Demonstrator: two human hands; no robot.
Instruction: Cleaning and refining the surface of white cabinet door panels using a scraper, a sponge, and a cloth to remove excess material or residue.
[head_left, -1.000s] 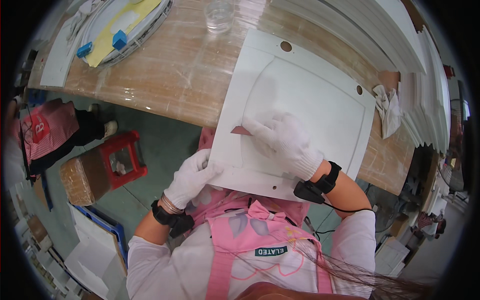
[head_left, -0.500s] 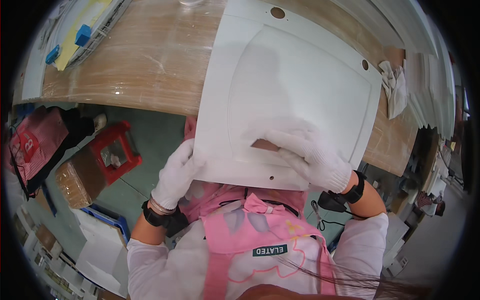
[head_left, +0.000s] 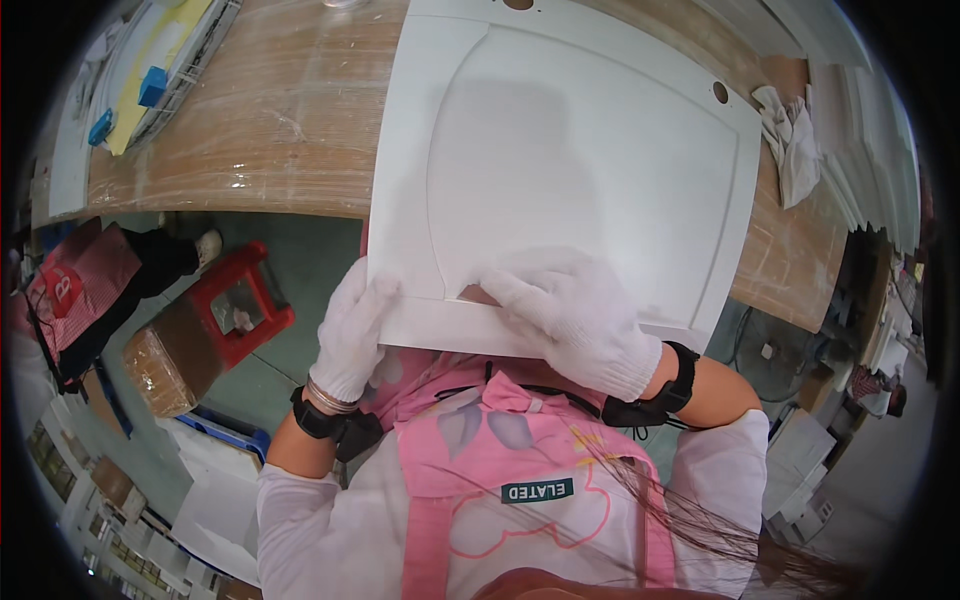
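- Head view: the right hand [head_left: 575, 315], in a white knit glove, lies palm down and flat on the near edge of the white panel [head_left: 590, 170], fingers spread over a small brown pad [head_left: 478, 296] that shows just under the fingertips; it grips nothing, it presses.
- Left hand [head_left: 352, 335], gloved too, is curled round the panel's near left corner, thumb on top, fingers hidden below, holding that edge.
- Step in hand, as I judge it: rubbing or sanding the groove along the panel's near border while the other hand steadies the piece.
- A next stroke would call for even downward pressure, travel along the groove line, and a firm hold at the corner so the overhanging edge does not tip.
- Panel: a flat white door-like board with a raised frame and a sunken middle field; it lies face up on the wooden bench [head_left: 270, 120], its near edge jutting past the bench front toward the person's pink apron [head_left: 520, 470].
- Long axis: runs away from the person, tilted slightly right; two round holes [head_left: 720, 92] sit at the far end.
- A rag [head_left: 790, 140] lies just beside the panel's far right corner.
- Red stool [head_left: 240, 305] stands on the floor below left.
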